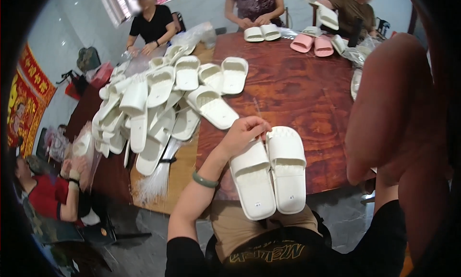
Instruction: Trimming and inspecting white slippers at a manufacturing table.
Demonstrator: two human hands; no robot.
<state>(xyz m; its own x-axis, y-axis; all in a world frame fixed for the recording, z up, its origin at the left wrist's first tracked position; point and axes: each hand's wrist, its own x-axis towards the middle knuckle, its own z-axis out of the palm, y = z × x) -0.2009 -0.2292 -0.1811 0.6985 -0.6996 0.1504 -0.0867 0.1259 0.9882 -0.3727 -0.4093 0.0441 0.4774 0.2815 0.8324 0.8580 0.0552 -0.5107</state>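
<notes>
Nearest, a blurred, rounded bulk of skin, apparently the right hand, raised close to the lens; cannot tell whether open or closed; below, soft black sleeves; then the left hand, forearm angled up and inward, a smooth green bangle around it; fingers bent, tips of thumb and forefinger close together; cannot tell whether gripping the thin, clear strand beside them; right at those fingers, a pair of white slippers, smooth, broad-strapped, round-toed, with bumpy insoles; left toe partly behind the hand, right toe just beside the fingertips, heels over the near edge of the glossy, dark-grained wooden table; to the left, a bristly white bundle in a black band; beyond, a jumbled heap of slippers; farthest, pink slippers and crinkled clear plastic.
</notes>
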